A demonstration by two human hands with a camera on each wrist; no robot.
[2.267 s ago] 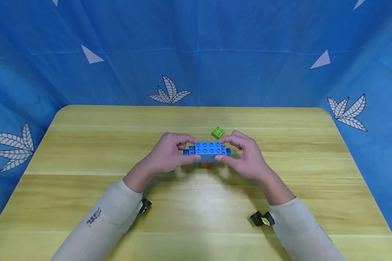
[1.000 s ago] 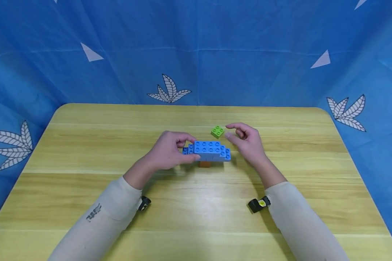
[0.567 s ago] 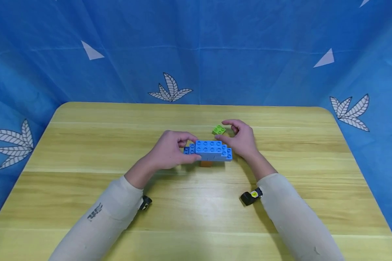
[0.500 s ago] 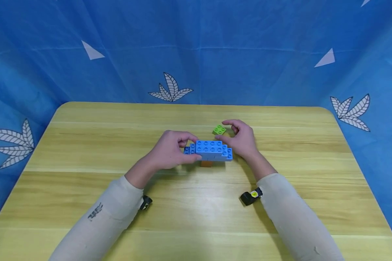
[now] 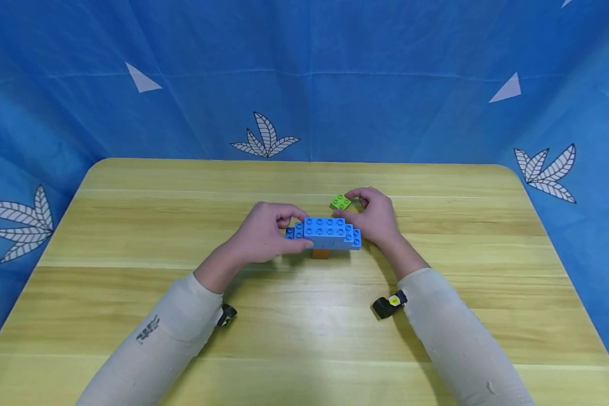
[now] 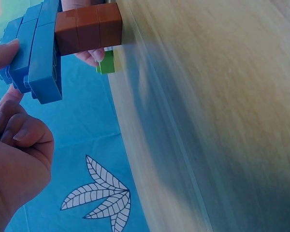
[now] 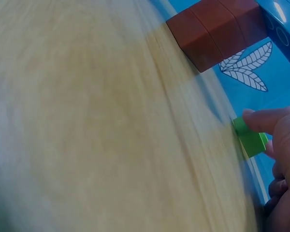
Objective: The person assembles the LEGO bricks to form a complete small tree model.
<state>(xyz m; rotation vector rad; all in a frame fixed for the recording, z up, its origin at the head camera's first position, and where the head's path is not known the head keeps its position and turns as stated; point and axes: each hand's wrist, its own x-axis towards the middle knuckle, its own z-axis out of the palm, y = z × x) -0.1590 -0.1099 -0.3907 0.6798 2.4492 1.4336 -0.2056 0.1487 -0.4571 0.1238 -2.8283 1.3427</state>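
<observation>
A stepped blue brick assembly (image 5: 327, 228) stands on a narrow column of brown bricks (image 6: 89, 28) mid-table. Its layers grow shorter toward the top. My left hand (image 5: 264, 234) pinches the upper blue layers at their left end, thumb in front and index finger behind. Just behind the structure, a small green four-stud brick (image 5: 340, 202) sits on the table. My right hand (image 5: 375, 214) has thumb and index finger around this green brick, pinching it. In the right wrist view the thumb covers part of the green brick (image 7: 249, 137).
The wooden table (image 5: 294, 338) has rounded far corners. A blue curtain (image 5: 304, 79) with white leaf and triangle prints hangs behind and at both sides. Each sleeved forearm carries a black wrist camera, the right one (image 5: 385, 306) low over the table.
My right hand has let go of the blue bricks' right end and moved back to the green brick, its fingers closing on it. The left hand keeps its hold.
</observation>
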